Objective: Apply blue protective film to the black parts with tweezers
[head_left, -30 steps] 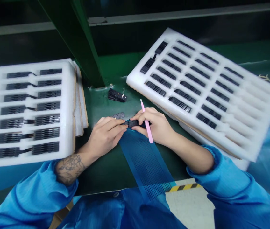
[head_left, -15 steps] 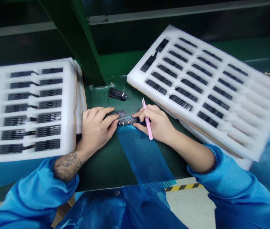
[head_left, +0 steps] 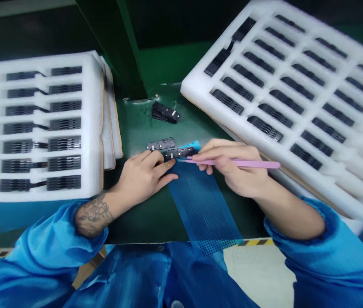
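Observation:
My right hand (head_left: 233, 164) grips pink tweezers (head_left: 248, 163), whose tips point left at the lower edge of a slim black electronic module (head_left: 180, 152). That module lies at the top end of a blue perforated film sheet (head_left: 202, 201). The curled fingers of my left hand (head_left: 147, 173) hold its left end down, with the thumb apart over the film. Just behind it lies another black module (head_left: 161, 144), close to my left knuckles. Farther back, a small fanned stack of black modules (head_left: 165, 113) rests on the green table (head_left: 136, 218).
On the left stands a pile of white foam trays (head_left: 92, 128) with rows of black parts. A tilted white foam tray (head_left: 197, 87) on the right holds similar parts, with some vacant slots. A green post (head_left: 117, 51) rises at the back.
My right hand has left the module's right end and swung the tweezers from upright to level, tips now at the module. My left hand has shifted slightly, uncovering the rear module. The view has shifted.

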The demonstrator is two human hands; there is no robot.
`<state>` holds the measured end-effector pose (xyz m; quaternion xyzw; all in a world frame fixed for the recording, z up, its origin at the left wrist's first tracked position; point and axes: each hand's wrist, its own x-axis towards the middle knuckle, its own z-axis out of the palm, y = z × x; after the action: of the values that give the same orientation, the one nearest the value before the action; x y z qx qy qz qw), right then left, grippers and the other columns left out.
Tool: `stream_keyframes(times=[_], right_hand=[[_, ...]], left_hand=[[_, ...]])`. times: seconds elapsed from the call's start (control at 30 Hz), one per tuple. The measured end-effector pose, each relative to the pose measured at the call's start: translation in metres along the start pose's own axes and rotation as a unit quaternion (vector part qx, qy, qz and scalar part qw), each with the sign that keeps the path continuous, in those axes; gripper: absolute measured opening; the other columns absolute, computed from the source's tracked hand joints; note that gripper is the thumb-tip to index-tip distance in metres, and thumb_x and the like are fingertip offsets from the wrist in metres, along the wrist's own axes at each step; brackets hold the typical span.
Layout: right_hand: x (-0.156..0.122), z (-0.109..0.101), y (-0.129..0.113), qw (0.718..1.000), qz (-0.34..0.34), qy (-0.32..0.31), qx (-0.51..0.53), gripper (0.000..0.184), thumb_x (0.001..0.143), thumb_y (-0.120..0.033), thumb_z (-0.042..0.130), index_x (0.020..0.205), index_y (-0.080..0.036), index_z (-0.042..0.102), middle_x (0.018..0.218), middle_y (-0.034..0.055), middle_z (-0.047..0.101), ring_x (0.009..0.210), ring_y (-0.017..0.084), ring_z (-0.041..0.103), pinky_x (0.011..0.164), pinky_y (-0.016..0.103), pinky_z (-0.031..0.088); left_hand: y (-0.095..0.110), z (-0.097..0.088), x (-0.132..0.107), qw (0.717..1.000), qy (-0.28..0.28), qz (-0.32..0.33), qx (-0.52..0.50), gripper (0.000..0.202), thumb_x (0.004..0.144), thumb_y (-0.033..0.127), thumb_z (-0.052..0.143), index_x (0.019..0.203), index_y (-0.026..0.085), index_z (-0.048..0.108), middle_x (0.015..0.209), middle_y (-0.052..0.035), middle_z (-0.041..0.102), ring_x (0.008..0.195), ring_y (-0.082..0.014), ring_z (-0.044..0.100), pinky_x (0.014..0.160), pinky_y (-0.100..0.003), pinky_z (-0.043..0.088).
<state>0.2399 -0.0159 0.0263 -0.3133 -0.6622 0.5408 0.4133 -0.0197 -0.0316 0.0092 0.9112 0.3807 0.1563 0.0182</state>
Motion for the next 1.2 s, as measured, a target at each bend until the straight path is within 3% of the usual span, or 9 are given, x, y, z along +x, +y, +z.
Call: stream_keyframes(times=[0.1, 0.2, 0.27, 0.43, 0.57, 1.2], right_hand=[[0.005, 0.0, 0.003, 0.997, 0.069, -0.016, -0.029, 0.012, 0.086, -0.03, 0.078, 0.095, -0.023, 0.081, 0.082, 0.0029, 0.077, 0.07, 0.015, 0.071, 0.06, 0.028, 0.058], [0.007, 0.0, 0.007, 0.985, 0.155, 0.017, -0.067, 0.016, 0.077, -0.032, 0.085, 0.091, -0.025, 0.081, 0.08, 0.0007, 0.078, 0.064, 0.016, 0.071, 0.056, 0.028, 0.058], [0.008, 0.0, 0.009, 0.982, 0.172, 0.022, -0.075, 0.017, 0.075, -0.033, 0.086, 0.09, -0.026, 0.081, 0.078, 0.0003, 0.079, 0.062, 0.017, 0.07, 0.054, 0.028, 0.058], [0.01, 0.003, 0.009, 0.991, 0.107, 0.014, -0.077, 0.011, 0.078, -0.031, 0.085, 0.085, -0.024, 0.081, 0.089, 0.0026, 0.08, 0.077, 0.018, 0.075, 0.068, 0.03, 0.062], [0.01, 0.008, 0.01, 0.984, 0.122, 0.045, -0.124, 0.009, 0.078, -0.033, 0.085, 0.083, -0.027, 0.081, 0.085, 0.0015, 0.081, 0.074, 0.021, 0.076, 0.065, 0.033, 0.063], [0.009, 0.012, 0.012, 0.987, 0.094, 0.042, -0.127, 0.007, 0.079, -0.031, 0.084, 0.083, -0.027, 0.081, 0.085, 0.0, 0.081, 0.075, 0.019, 0.077, 0.07, 0.031, 0.065]], left_hand=[[0.0, 0.001, 0.001, 1.0, 0.0, -0.016, -0.017, 0.029, 0.095, 0.044, 0.065, 0.11, 0.021, 0.076, 0.083, -0.0015, 0.065, 0.073, -0.015, 0.061, 0.061, -0.028, 0.047], [0.001, 0.003, 0.002, 0.999, 0.007, -0.027, -0.031, 0.027, 0.096, 0.042, 0.064, 0.108, 0.022, 0.076, 0.084, -0.0008, 0.066, 0.072, -0.0134, 0.062, 0.059, -0.027, 0.047], [0.001, 0.005, 0.002, 0.999, 0.012, -0.03, -0.042, 0.026, 0.097, 0.041, 0.063, 0.107, 0.022, 0.076, 0.084, -0.0006, 0.067, 0.072, -0.0126, 0.063, 0.06, -0.026, 0.048], [0.001, 0.008, 0.002, 0.997, 0.027, -0.032, -0.065, 0.02, 0.097, 0.036, 0.063, 0.103, 0.021, 0.076, 0.084, 0.0002, 0.067, 0.073, -0.0111, 0.065, 0.062, -0.024, 0.049], [0.001, 0.008, 0.002, 0.997, 0.03, -0.029, -0.065, 0.019, 0.097, 0.035, 0.064, 0.102, 0.021, 0.076, 0.085, 0.0009, 0.068, 0.073, -0.0111, 0.066, 0.062, -0.024, 0.05], [0.001, 0.008, 0.003, 0.997, 0.032, -0.028, -0.068, 0.019, 0.098, 0.034, 0.062, 0.099, 0.021, 0.076, 0.084, 0.0014, 0.068, 0.071, -0.01, 0.065, 0.061, -0.023, 0.05]])
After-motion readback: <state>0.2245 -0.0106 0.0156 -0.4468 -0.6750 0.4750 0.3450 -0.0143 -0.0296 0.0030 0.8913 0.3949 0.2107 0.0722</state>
